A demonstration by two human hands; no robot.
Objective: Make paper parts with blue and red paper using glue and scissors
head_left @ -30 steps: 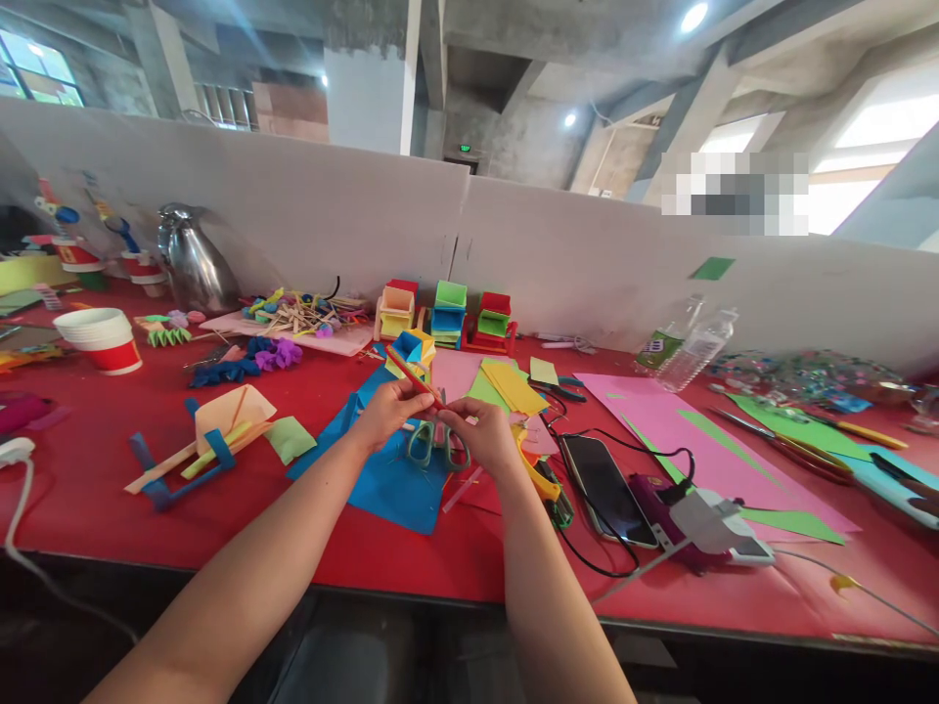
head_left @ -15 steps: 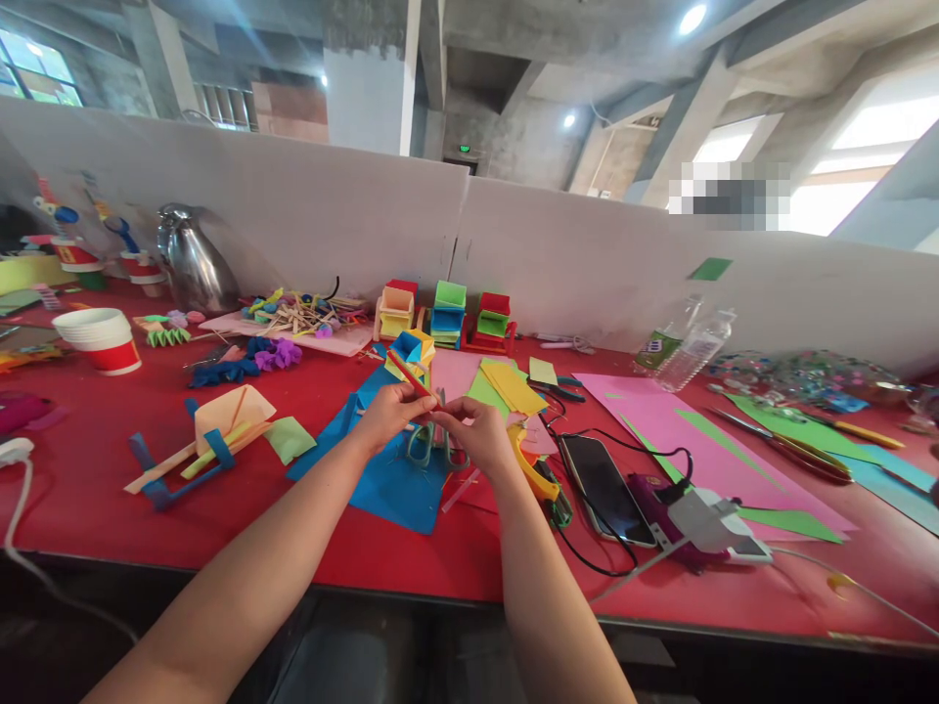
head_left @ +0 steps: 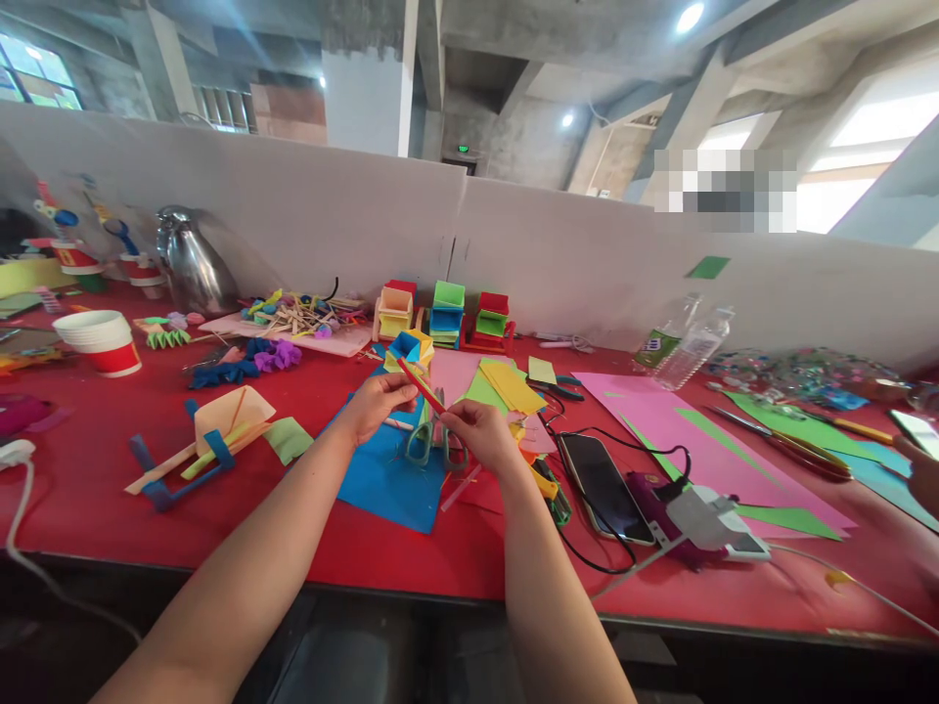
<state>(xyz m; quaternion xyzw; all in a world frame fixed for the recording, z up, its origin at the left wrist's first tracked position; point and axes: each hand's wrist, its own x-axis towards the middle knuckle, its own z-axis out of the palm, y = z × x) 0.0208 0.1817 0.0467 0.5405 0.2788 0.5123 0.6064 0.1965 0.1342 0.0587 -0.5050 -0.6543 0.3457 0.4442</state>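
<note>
A narrow folded red paper strip [head_left: 429, 391] slants between my two hands above the tabletop. Its lower end is pinched by my right hand [head_left: 476, 430]. Thumb and fingers of my left hand [head_left: 381, 403] are closed at its middle, near the upper part. Beneath it, scissors with grey-green handles [head_left: 420, 445] lie on blue paper [head_left: 396, 499], their blades partly hidden. Just beyond the strip sits a small folded blue and yellow paper box [head_left: 411, 346]. Yellow paper pieces [head_left: 514, 387] lie beyond my right hand.
Stacked paper boxes [head_left: 447, 311] stand by the partition. At left are a paper-and-stick piece [head_left: 235, 420], paper cups [head_left: 103, 342] and a steel jug [head_left: 192, 259]. A phone [head_left: 607, 489] and cables lie right; another person's hand [head_left: 922, 474] is near a second phone [head_left: 916, 432].
My left hand has shifted left, away from my right hand, showing more of the red strip. At the right edge, another person's hand and a phone have come into view.
</note>
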